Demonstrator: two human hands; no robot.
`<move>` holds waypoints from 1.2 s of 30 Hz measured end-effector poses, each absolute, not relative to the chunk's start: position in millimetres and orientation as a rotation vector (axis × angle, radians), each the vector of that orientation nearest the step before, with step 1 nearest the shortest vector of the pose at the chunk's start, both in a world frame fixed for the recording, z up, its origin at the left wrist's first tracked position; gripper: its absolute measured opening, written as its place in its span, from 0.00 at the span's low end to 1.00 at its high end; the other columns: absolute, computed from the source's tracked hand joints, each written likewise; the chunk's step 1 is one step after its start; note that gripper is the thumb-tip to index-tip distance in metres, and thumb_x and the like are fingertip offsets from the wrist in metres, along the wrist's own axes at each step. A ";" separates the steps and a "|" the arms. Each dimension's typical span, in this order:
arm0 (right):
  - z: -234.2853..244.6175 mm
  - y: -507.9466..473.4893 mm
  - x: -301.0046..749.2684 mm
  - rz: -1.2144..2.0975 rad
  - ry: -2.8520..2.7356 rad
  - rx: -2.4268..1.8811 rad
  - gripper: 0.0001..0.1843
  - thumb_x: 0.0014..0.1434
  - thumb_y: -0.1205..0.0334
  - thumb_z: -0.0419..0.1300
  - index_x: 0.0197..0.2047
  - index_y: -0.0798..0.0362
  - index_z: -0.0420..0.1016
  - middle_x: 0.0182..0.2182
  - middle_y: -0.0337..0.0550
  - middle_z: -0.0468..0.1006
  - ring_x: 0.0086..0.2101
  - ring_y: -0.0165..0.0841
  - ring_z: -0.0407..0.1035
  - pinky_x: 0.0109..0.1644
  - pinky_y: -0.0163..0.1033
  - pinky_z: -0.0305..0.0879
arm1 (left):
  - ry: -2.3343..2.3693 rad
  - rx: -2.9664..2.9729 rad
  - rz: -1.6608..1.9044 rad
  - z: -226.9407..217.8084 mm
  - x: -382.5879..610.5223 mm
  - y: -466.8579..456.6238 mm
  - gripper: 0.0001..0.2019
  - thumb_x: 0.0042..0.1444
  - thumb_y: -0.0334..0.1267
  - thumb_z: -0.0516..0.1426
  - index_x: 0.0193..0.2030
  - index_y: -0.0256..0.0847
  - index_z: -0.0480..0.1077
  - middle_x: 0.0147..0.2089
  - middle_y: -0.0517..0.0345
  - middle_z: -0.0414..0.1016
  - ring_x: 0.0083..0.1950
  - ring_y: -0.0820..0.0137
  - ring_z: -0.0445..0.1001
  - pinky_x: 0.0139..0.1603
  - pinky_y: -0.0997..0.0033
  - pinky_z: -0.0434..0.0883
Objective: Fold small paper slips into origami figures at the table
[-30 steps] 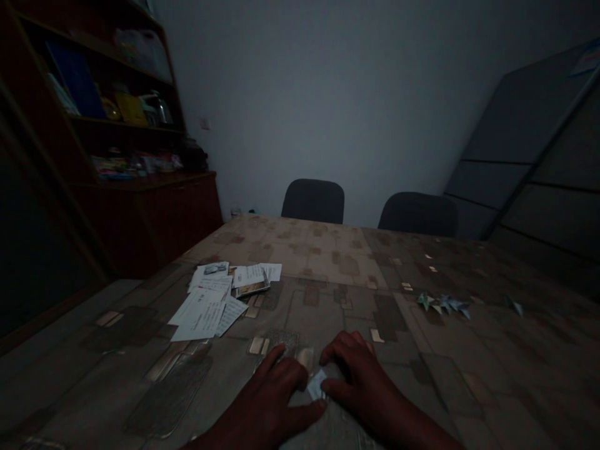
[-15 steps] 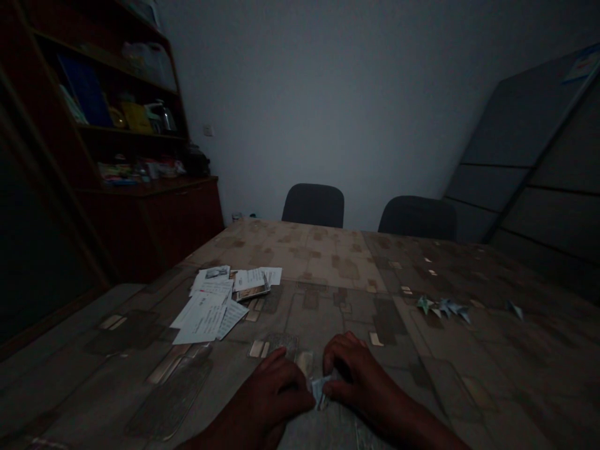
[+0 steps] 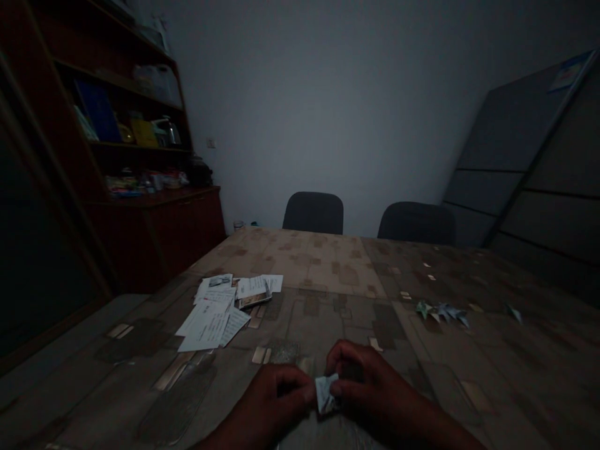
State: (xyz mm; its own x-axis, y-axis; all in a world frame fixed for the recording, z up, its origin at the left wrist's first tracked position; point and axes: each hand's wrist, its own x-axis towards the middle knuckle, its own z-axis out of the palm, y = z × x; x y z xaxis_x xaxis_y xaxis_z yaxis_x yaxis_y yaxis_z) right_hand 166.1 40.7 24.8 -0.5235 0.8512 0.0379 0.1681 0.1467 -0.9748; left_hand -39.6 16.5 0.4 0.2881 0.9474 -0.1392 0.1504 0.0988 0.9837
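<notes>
A small piece of folded paper, pale with printed marks, is between my two hands near the front of the table. My right hand grips its right side, thumb lying across the face and fingers curled behind. On the other side, my left hand has thumb and forefinger pinched together at the paper's left edge. The dim light hides how much of the edge lies between those fingertips. Several small folded paper pieces with pointed tips sit farther right on the table.
Loose printed sheets lie in an overlapping pile at left, with a dark flat object among them. A patterned cloth covers the table. Two dark chairs stand at the far side. A filled wooden cabinet is at back left.
The folded paper has shifted slightly right and now shows a flatter, squarer face. My left fingers have moved from gripping over its corner to its left edge. The view has tilted up slightly.
</notes>
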 end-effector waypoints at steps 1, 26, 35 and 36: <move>26.4 40.3 168.0 1.389 -1.831 -0.968 0.04 0.51 0.66 0.63 0.33 0.53 0.73 0.28 0.37 0.70 0.31 0.33 0.63 0.33 0.34 0.56 | 1.102 1.295 0.824 0.5 -38.8 16.8 0.18 0.47 0.50 0.64 0.25 0.32 0.77 0.22 0.62 0.67 0.26 0.73 0.61 0.29 0.73 0.56; 23.5 11.5 154.6 1.336 -1.590 -1.200 0.09 0.50 0.59 0.60 0.25 0.52 0.64 0.22 0.35 0.65 0.27 0.31 0.59 0.32 0.35 0.55 | 0.991 0.976 0.874 -6.0 -22.8 -5.4 0.24 0.37 0.57 0.70 0.20 0.35 0.72 0.19 0.58 0.74 0.22 0.74 0.65 0.27 0.73 0.56; 18.0 5.3 152.3 1.269 -1.576 -1.108 0.14 0.54 0.53 0.62 0.25 0.52 0.67 0.25 0.37 0.66 0.29 0.33 0.61 0.34 0.36 0.57 | 0.964 1.082 0.898 -19.5 -25.7 -3.6 0.25 0.38 0.58 0.69 0.20 0.36 0.69 0.19 0.59 0.71 0.22 0.73 0.63 0.26 0.73 0.56; 17.1 5.7 152.6 1.300 -1.565 -1.092 0.16 0.54 0.49 0.62 0.26 0.53 0.68 0.25 0.37 0.66 0.29 0.33 0.61 0.33 0.36 0.57 | 0.951 1.072 0.910 -20.2 -26.1 -3.6 0.25 0.37 0.57 0.69 0.20 0.36 0.69 0.19 0.59 0.71 0.22 0.73 0.63 0.26 0.73 0.56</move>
